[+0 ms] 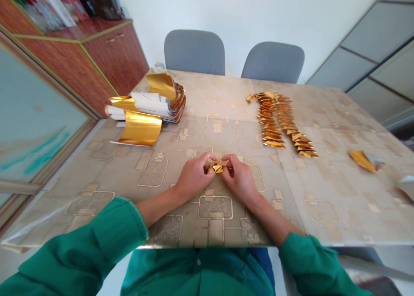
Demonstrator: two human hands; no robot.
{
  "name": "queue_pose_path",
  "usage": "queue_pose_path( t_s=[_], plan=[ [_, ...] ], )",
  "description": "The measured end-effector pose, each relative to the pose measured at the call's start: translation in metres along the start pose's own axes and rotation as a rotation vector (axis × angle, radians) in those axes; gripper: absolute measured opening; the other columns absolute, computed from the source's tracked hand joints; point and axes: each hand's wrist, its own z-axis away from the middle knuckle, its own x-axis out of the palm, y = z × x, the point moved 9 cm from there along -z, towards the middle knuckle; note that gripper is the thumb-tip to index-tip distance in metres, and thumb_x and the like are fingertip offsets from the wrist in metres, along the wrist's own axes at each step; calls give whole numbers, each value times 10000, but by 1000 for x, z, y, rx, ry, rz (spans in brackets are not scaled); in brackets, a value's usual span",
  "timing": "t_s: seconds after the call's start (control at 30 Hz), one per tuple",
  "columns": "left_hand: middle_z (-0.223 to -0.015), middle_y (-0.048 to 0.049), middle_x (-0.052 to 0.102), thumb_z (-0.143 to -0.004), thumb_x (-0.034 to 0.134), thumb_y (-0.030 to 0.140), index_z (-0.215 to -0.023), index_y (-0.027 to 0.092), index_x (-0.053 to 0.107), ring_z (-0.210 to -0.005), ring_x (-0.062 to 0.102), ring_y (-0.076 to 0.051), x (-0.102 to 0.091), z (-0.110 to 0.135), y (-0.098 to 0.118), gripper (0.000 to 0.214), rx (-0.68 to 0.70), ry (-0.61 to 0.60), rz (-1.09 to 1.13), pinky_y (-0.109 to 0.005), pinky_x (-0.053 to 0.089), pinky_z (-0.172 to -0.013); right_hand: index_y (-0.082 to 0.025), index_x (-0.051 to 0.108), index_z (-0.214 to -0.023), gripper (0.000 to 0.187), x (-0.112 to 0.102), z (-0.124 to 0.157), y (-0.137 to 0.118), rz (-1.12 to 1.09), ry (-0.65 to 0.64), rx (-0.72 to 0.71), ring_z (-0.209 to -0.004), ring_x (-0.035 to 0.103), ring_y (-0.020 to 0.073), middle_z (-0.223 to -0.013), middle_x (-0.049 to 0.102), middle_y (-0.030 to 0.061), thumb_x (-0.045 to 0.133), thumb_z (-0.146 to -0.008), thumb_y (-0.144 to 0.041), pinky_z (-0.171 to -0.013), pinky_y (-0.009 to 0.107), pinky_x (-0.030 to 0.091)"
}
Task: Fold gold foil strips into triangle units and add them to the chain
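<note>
Between my two hands, just above the near middle of the table, is a small folded piece of gold foil paper (218, 169). My left hand (196, 174) pinches its left end with thumb and forefinger. The right end is pinched by my right hand (239, 177). My fingers hide both ends of the paper. To the left lies a stack of gold foil paper sheets (152, 104) with white backs, and a curled gold sheet (140, 128) rests at its front. Two rows of folded gold paper pieces (271, 119) lie beyond my right hand.
A partly folded gold sheet (364, 160) lies at the right, with a pale curled piece (406, 187) at the table's right edge. Two grey chairs (194, 50) stand behind the patterned tablecloth (220, 106). A wooden cabinet (113, 54) is at the back left.
</note>
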Motion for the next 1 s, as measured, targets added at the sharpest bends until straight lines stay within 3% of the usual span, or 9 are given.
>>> queue_pose_path(
  t_s=[0.37,0.5,0.77,1.0],
  plan=[
    [-615,50,580,-818,569,187,-938,195,641,-539,505,-106,7,1,4,140,13,-59,68,-202,337,-555,-213,608,-955,194,-3,1,-1,104,22,2,-582,576,140,-744,689,6,462,-836,-163,-573,231,359],
    [-573,62,531,-818,559,187,-897,191,642,-518,470,-96,9,1,-1,115,-10,-55,90,-192,323,-540,-213,617,-943,176,-1,2,-2,124,9,-7,-576,572,139,-721,684,2,484,-836,-170,-561,229,345],
    [-651,35,612,-821,534,164,-988,194,659,-558,543,-111,8,1,4,211,19,-82,106,-198,376,-563,-210,615,-934,160,-4,1,-1,95,26,-4,-590,588,132,-755,696,7,474,-867,-175,-579,223,368],
    [-645,30,628,-825,539,175,-918,185,688,-551,544,-108,11,0,-4,176,-15,-65,115,-191,368,-547,-212,624,-950,172,1,3,-6,165,1,-42,-604,602,145,-741,701,6,483,-860,-175,-576,233,351]
  ],
)
